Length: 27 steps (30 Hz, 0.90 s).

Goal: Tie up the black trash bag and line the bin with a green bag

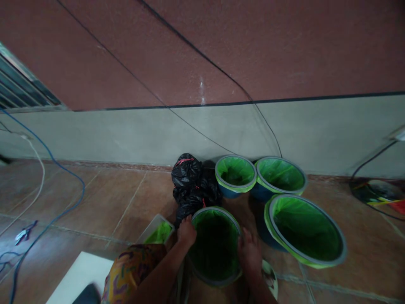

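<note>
A trash bin [217, 245] lined with a green bag stands upright in front of me, with a grey ring around its mouth. My left hand [187, 233] is closed on the left side of its rim. On the opposite side, my right hand [249, 250] grips the rim, its fingertips partly hidden and slightly blurred. Tied black garbage bags [190, 185] lie just beyond my left hand. A clear container [160, 230] with green plastic in it sits left of the bin. Below my right hand is a pale round-rimmed container [270, 276], partly covered by my forearm.
Three more green-lined bins stand ahead and to the right: a small one [236, 173], another [281, 177] by the wall and a large one [308, 230]. A blue cable [71, 202] and keys [25, 233] lie on the tiles at left. A white board [79, 276] is nearby.
</note>
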{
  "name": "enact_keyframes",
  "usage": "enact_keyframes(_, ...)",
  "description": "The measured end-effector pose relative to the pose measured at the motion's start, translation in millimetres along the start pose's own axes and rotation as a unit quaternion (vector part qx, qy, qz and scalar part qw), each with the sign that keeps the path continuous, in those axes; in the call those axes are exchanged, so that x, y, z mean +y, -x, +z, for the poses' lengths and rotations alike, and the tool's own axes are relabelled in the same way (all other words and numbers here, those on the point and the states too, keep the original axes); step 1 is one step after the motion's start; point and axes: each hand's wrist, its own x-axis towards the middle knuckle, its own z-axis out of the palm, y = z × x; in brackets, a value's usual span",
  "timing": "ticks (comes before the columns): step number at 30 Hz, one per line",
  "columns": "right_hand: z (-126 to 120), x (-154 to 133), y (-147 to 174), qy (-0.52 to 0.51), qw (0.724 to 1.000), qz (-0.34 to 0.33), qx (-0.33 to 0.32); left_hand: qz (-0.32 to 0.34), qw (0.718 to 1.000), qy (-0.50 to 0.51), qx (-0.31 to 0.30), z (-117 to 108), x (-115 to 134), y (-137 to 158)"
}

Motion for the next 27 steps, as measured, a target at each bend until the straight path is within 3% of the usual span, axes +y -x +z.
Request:
enact_keyframes(3,-1.8,-22.3,-29.5,0.018,0.998,-0.058,0.007,0.082,0.995,-0.032,0.036,1.7,20.4,-11.1)
enact_keyframes(7,9.9,-43.8,-56.0,0.02,0.994,-0.107,-0.023,0.192,0.98,-0.051,0.025,7.1,43.7,-25.0)
enact_keyframes(14,31.4,-43.2,-57.5,0.056,0.989,-0.122,-0.066,0.246,0.966,-0.073,-0.006,24.1,47.8,-32.6)
enact_keyframes(19,25.7,-40.0,-58.2,0.025,0.995,-0.077,-0.056,0.208,0.976,-0.052,-0.034,11.2,45.2,-33.4)
enact_keyframes(22,21.8,-26.6,-42.2,-0.006,1.0,-0.017,-0.01,0.124,0.992,-0.013,0.019,4.3,31.5,-25.2)
enact_keyframes(25,27.4,-10.6,-7.3,-0.028,0.997,0.064,0.02,0.026,0.997,0.023,0.065,17.2,5.2,-5.1)
enact_keyframes(27,36.2,-5.0,18.3,-0.044,0.992,0.111,0.032,-0.003,0.995,0.051,0.085,36.6,-13.9,11.0)
